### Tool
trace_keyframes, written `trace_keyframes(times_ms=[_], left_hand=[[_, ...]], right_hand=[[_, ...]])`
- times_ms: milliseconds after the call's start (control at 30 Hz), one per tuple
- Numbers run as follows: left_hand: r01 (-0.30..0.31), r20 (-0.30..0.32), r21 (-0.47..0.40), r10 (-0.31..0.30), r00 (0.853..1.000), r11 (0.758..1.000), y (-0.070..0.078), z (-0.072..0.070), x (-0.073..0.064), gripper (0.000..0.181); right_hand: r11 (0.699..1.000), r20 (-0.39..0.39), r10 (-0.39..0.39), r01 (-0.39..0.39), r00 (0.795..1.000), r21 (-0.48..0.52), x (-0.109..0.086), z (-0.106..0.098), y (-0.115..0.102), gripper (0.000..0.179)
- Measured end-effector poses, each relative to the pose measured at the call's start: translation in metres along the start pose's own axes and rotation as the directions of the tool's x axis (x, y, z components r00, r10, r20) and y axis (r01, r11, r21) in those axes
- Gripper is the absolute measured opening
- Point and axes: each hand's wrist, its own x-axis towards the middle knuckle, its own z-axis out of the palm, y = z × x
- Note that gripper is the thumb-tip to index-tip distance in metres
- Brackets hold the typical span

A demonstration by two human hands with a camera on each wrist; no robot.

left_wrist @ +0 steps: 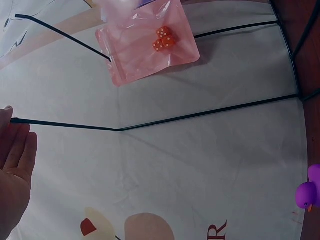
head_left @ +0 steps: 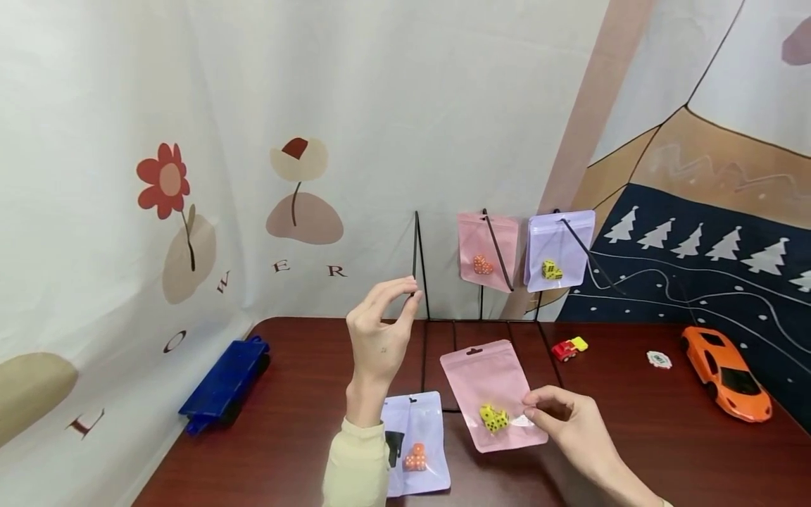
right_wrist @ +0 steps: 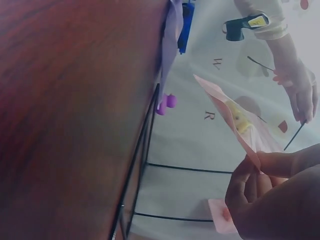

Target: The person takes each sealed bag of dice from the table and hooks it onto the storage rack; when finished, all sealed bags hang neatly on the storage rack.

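Note:
My left hand (head_left: 380, 338) is raised and pinches the front tip of the left prong (head_left: 425, 267) of a black wire rack (left_wrist: 210, 112). In my right hand (head_left: 573, 426) is the lower right edge of a pink zip bag (head_left: 488, 373), pinched between thumb and fingers. Yellow dice (head_left: 493, 418) show through its front, and its hang hole is at the top. The bag is tilted above the tabletop, to the right of the left hand. A lilac bag (head_left: 427, 429) with orange dice lies on the table, partly behind my left forearm.
Another pink bag (head_left: 475, 239) hangs on the middle prong, a lilac one (head_left: 545, 236) on the right prong. A blue toy trailer (head_left: 222, 384) is at left; a small toy truck (head_left: 569, 348), a chip (head_left: 659, 360) and an orange car (head_left: 725, 373) at right. A purple duck (left_wrist: 307, 192) sits beyond.

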Motion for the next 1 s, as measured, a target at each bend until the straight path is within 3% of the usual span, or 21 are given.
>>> trace_keyframes(times_ms=[667,1000], left_hand=[[0.009,0.009,0.001,-0.009,1.000,1.000,-0.001,-0.002,-0.002,0.012],[0.005,0.006,-0.006,-0.005,1.000,1.000,0.000,-0.001,-0.001,0.012]], right_hand=[[0.996,-0.184,-0.015,0.032,0.983,0.089,0.007,-0.011,-0.023,0.017],[0.956,-0.256,-0.128,0.188,0.958,0.227,0.017,-0.018,-0.032,0.022]])
